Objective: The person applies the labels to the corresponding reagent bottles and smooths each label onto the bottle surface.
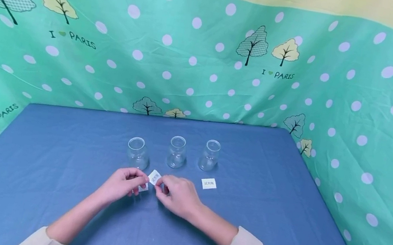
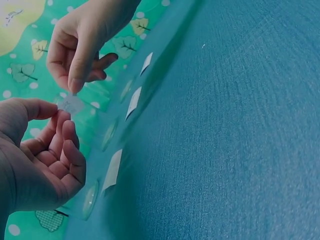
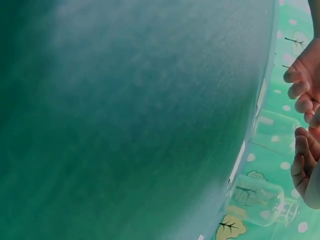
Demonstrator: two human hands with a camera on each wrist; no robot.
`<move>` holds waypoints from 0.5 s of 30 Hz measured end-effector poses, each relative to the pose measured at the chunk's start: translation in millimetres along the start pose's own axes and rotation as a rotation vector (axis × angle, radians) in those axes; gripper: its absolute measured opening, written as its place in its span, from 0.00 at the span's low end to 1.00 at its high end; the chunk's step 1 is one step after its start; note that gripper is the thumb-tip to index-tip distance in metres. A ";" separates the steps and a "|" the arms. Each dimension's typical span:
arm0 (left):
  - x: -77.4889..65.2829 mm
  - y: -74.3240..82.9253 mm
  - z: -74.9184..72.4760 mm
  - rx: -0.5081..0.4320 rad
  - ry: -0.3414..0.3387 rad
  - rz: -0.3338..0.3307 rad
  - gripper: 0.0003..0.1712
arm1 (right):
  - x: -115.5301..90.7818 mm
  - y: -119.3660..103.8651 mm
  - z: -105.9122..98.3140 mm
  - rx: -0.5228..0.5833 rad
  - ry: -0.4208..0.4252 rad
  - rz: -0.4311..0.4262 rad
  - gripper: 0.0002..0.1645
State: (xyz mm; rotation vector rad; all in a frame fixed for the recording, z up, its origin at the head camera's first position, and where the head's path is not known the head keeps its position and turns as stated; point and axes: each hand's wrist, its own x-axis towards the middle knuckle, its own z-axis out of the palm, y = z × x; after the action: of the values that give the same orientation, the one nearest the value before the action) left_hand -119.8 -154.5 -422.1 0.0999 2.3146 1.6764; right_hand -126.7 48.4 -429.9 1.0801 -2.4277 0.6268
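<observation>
Both hands meet over the table with a small white label (image 1: 154,177) bearing dark characters between them. My left hand (image 1: 126,183) pinches one edge between thumb and forefinger, its other fingers curled in. The opposite edge sits between the thumb and forefinger of my right hand (image 1: 178,196). In the left wrist view the label (image 2: 71,103) is held up above the table, looking thin and pale. A clear glass jar (image 1: 138,154) stands just beyond my left hand, and a white card (image 1: 143,188) lies partly hidden beneath it.
Two more clear glass jars, a middle one (image 1: 177,154) and a right one (image 1: 209,156), stand upright in the row. Another white card (image 1: 209,183) lies before the right jar; the left wrist view also shows a middle card (image 2: 133,102). A patterned green curtain (image 1: 206,63) borders the blue-covered table.
</observation>
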 end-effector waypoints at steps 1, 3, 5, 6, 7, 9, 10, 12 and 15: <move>0.1 -0.3 -0.1 -0.001 0.001 0.000 0.17 | 0.0 -0.4 -0.5 0.003 -0.009 0.004 0.03; 0.2 -0.4 -0.5 0.000 0.006 -0.002 0.16 | 0.0 -0.9 -1.6 0.013 -0.025 0.010 0.04; 0.2 -1.2 -0.4 0.007 0.006 0.001 0.16 | 0.5 -0.7 -3.0 0.031 -0.031 0.021 0.03; 0.1 -1.4 -0.3 0.011 0.009 -0.002 0.15 | 1.0 -0.3 -3.9 0.044 -0.030 0.031 0.03; 0.1 -1.5 -0.3 0.018 0.011 -0.006 0.15 | 1.6 0.3 -4.9 0.057 -0.024 0.043 0.03; -0.2 -1.4 -0.2 0.034 0.013 -0.004 0.14 | 3.0 2.4 -6.7 0.083 -0.013 0.081 0.03; -0.3 -1.3 -0.1 0.041 0.015 -0.007 0.14 | 3.9 3.6 -7.5 0.100 -0.008 0.105 0.02; -0.5 -0.7 0.0 0.059 0.014 -0.004 0.13 | 5.5 6.4 -8.7 0.143 -0.002 0.162 0.02; -0.7 -0.6 0.1 0.082 0.007 0.004 0.13 | 7.6 9.8 -9.1 0.230 -0.005 0.249 0.02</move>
State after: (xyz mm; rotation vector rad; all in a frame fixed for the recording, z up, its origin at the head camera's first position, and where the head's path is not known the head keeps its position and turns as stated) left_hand -119.1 -154.7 -422.6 0.1153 2.3896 1.5860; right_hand -137.2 54.8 -420.7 0.8671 -2.5629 1.0056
